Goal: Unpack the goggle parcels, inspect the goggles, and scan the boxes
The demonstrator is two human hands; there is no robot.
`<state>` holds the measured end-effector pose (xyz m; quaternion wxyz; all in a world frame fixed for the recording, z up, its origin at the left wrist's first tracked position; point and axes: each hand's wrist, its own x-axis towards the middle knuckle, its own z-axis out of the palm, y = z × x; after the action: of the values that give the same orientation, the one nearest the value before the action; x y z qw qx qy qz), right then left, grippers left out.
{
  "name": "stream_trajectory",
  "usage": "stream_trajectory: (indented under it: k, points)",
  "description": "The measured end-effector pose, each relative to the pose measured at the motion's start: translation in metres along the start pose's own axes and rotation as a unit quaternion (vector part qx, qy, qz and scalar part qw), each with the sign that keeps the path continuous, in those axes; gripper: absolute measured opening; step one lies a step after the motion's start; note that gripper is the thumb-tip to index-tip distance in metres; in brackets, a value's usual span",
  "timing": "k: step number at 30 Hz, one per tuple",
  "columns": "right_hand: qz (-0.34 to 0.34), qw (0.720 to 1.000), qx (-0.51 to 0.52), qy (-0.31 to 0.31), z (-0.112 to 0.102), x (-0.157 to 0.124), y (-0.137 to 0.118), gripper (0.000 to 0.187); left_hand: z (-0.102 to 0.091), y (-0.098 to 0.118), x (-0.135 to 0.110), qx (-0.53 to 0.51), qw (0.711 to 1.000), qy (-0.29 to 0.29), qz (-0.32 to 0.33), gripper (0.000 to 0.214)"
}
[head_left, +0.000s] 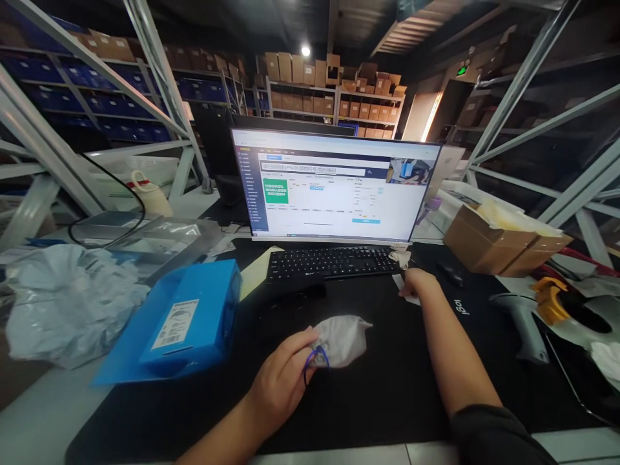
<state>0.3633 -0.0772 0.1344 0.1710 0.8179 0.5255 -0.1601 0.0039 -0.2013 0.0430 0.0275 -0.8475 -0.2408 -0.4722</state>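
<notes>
My left hand is closed around one end of a small whitish pouch over the black desk mat. A loop of dark blue cord shows at the fingers. Farther off, beyond the right end of the pouch, my right hand pinches a white slip of paper beside the keyboard. A crumpled whitish scrap lies just behind that slip. To the left, a blue box in a blue plastic bag carries a white label.
A lit monitor stands behind the keyboard. On the right are a mouse, a barcode scanner, a yellow tape dispenser and an open cardboard box. Crumpled clear plastic fills the left side. Metal rack posts flank the desk.
</notes>
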Motion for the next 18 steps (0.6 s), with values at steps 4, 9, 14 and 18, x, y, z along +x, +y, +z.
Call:
stream_trajectory:
  k: [4,9,14,18]
  points:
    - [0.014,0.996,-0.016,-0.082,0.017,0.027,-0.006,0.026,0.003,0.0,0.003,-0.007,1.0,0.021,-0.009,0.02]
    - [0.024,0.998,-0.028,-0.059,0.019,0.048,0.003,0.034,0.001,0.002,0.008,-0.024,0.998,0.023,-0.045,0.018]
    - [0.032,0.998,-0.023,-0.044,0.023,0.057,0.007,0.028,-0.006,0.005,0.015,0.048,0.993,-0.024,-0.103,0.015]
    - [0.026,1.0,-0.01,0.002,0.026,0.061,0.003,0.026,-0.007,-0.007,0.018,0.092,0.982,-0.069,-0.153,0.013]
